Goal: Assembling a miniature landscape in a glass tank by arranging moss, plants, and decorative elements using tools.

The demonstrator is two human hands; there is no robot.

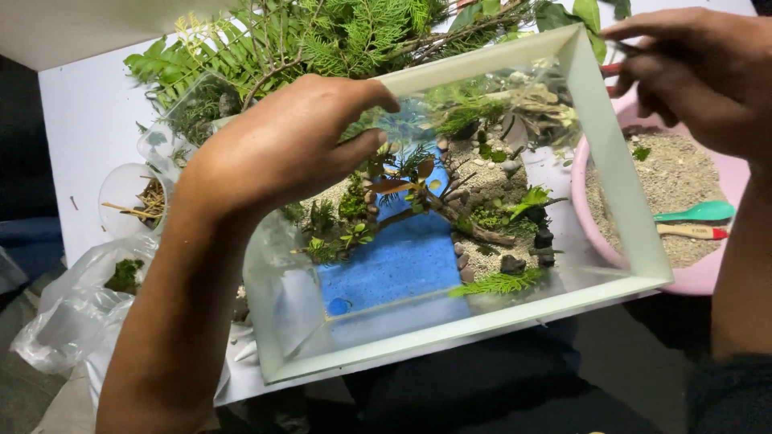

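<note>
Glass walls make up the tank, a rectangular box tipped on its side so that its open mouth faces the camera. Its long axis runs from near left to far right across the white table, and the near edge overhangs the table's front. Inside lies a small landscape: a blue strip running near to far down the middle, sand on either side, small plants, a twig lying crosswise, and dark pebbles towards the right.

At the tank's far left edge, the left hand is clamped over the upper rim, fingers curled over the glass and thumb reaching inward, so it is grasping the tank. Over the tank's far right corner, the right hand hovers with its fingertips pinched together on a thin tool with a red part; only a little of that tool shows, so its kind is unclear.

Right of the tank, touching its side, sits a pink bowl filled with sand, with a green spoon and a red-tipped stick lying on it. Beyond the tank, at the far edge, a heap of fern and conifer cuttings is piled up. To the left stand a clear cup holding dry stems and a crumpled plastic bag near the table's front corner.
</note>
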